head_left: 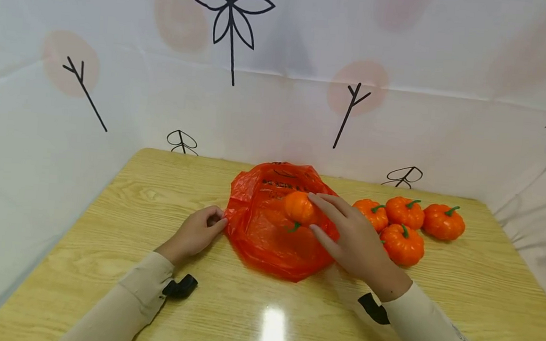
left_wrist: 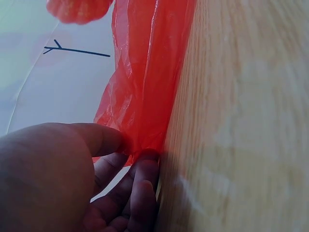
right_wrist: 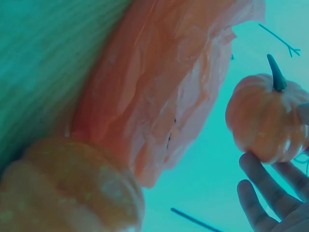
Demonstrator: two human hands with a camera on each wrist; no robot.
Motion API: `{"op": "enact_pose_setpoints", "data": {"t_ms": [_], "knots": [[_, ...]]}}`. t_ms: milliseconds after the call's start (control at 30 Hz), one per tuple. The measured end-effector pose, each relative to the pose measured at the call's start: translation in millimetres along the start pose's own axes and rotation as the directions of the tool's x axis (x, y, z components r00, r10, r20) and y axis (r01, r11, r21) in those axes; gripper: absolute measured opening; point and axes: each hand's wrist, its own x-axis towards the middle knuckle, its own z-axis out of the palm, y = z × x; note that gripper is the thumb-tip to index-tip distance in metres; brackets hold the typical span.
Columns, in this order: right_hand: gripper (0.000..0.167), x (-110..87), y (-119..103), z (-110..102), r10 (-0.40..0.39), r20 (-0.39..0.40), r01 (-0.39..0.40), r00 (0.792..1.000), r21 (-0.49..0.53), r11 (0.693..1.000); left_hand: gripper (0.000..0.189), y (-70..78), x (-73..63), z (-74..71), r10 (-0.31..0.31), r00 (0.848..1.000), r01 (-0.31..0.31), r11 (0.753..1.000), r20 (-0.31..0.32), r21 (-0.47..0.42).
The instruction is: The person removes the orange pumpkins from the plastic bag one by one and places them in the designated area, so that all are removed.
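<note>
A red plastic bag (head_left: 242, 189) lies with its mouth spread wide on the table. My left hand (head_left: 198, 231) pinches the bag's left edge between thumb and fingers, close to the tabletop, as the left wrist view shows of the bag (left_wrist: 149, 72). Over the bag's mouth, my right hand (head_left: 356, 241) holds a small orange pumpkin (head_left: 300, 207) by its fingertips, its green stem pointing down toward me. In the right wrist view the held pumpkin (right_wrist: 263, 116) appears beside the bag, above the bag's rim.
Several more orange pumpkins sit right of the bag, among them a front one (head_left: 402, 245) and a far-right one (head_left: 444, 222); my right hand partly hides the group. The wooden table (head_left: 130, 207) ends at a white patterned cloth (head_left: 282, 112) behind.
</note>
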Motion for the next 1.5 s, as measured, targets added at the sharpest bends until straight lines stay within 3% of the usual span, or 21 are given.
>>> {"op": "enact_pose_setpoints", "data": {"t_ms": [233, 500, 600, 733, 1000, 1100, 1267, 1400, 1500], "knots": [[0.063, -23.9, 0, -13, 0.076, -0.03, -0.075, 0.997, 0.052, 0.996, 0.012, -2.2, 1.6, 1.9, 0.005, 1.0, -0.005, 1.0, 0.003, -0.015], [0.067, -47.0, 11, -30, 0.159, -0.021, -0.152, 0.987, 0.194, 0.969, 0.012, -3.9, 2.2, 3.6, 0.003, 1.0, -0.003, 1.0, 0.003, -0.012], [0.065, -52.3, 16, -37, 0.171, 0.015, -0.169, 0.985, 0.248, 0.954, 0.012, -4.8, 2.4, 4.0, 0.007, 1.0, -0.007, 1.0, 0.002, -0.014], [0.059, -57.8, 23, -48, 0.181, 0.121, -0.213, 0.976, 0.342, 0.915, 0.012, -6.6, 2.5, 4.8, 0.011, 1.0, -0.011, 1.0, 0.001, -0.012], [0.044, -68.0, 41, -65, 0.24, 0.376, -0.384, 0.895, 0.373, 0.845, 0.012, -6.9, 1.3, 4.8, 0.011, 1.0, -0.011, 1.0, -0.004, -0.01], [0.04, -70.4, 47, -66, 0.22, 0.447, -0.412, 0.867, 0.394, 0.822, 0.012, -6.1, 0.6, 4.4, 0.012, 1.0, -0.012, 1.0, -0.011, -0.009], [0.037, -73.7, 54, -67, 0.175, 0.524, -0.425, 0.833, 0.406, 0.809, 0.011, -5.1, 0.5, 4.1, 0.007, 1.0, -0.007, 1.0, -0.016, -0.014], [0.035, -76.1, 58, -71, 0.14, 0.601, -0.458, 0.787, 0.416, 0.785, 0.012, -5.1, 1.0, 3.5, 0.01, 1.0, -0.01, 1.0, -0.012, -0.007], [0.033, -76.7, 61, -73, 0.1, 0.653, -0.491, 0.751, 0.451, 0.745, 0.013, -6.3, 1.4, 2.6, 0.011, 1.0, -0.011, 1.0, -0.014, 0.0]]}}
